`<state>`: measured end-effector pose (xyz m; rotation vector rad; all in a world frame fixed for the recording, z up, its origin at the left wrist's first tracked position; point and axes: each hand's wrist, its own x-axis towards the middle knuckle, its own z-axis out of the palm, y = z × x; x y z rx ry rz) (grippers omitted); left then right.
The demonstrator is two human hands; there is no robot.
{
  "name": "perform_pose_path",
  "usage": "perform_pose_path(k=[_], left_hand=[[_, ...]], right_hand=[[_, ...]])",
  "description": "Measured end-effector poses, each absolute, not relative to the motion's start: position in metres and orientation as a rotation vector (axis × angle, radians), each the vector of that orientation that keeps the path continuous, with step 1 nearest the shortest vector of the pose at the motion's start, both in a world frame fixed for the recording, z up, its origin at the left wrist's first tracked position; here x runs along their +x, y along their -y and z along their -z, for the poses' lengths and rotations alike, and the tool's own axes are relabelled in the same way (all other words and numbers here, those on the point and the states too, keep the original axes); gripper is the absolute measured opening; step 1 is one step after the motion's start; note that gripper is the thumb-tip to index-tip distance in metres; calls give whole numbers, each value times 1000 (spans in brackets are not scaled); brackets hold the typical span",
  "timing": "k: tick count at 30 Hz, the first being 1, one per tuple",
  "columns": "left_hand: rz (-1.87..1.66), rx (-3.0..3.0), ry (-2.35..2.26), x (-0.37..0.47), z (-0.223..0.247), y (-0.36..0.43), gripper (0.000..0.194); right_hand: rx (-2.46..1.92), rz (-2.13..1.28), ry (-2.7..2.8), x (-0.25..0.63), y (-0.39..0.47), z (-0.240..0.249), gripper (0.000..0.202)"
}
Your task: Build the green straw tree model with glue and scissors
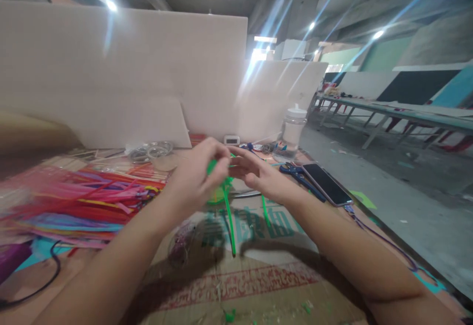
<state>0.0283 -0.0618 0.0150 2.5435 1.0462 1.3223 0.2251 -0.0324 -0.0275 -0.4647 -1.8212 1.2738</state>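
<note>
Both my hands meet above a printed cardboard sheet (258,276) at the middle of the view. My left hand (207,165) has its fingers bent around a bright green piece (216,194), which shows below and behind the fingers. From it a green strip (229,221) hangs down toward the cardboard. My right hand (254,170) is beside the left, its fingers curved toward the green piece; what its fingertips touch is blurred. Another green strip (265,211) hangs below my right wrist.
Colourful strips (92,197) are heaped at left. Wire coils (151,151) lie behind them. At right are a clear bottle (290,135), dark blue pliers (305,183) and a phone (327,183) with a cord. White boards (125,69) stand behind; small green scraps lie in front.
</note>
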Motion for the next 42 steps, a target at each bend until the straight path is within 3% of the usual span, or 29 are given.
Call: perform_pose_path(k=[4,6,8,10,13,24,42], left_hand=[[-1492,2283,-1539,-2,-13,31,35],[-1494,2260,-1634,-15,-8,15,35],[-1563,2250,-1545,-20,-4,4,21],[-1524,2211,-1510,-18,1,0,34],[-1391,2243,-1458,-7,7,1,38],[-1179,2391,-1201,-2,23,-6,48],[-1176,2495,-1296,15,15,13,49]], right_hand=[[-869,-912,1755,229,26,24,35],[-1001,-790,1808,230,22,28,39],[-1060,-741,1894,230,19,37,39],[-1097,-686,1922,228,16,46,32],[-1153,-630,1886,224,17,53,28],[-933,-1686,1212,193,34,77,33],[-913,-1717,1219,186,32,76,29]])
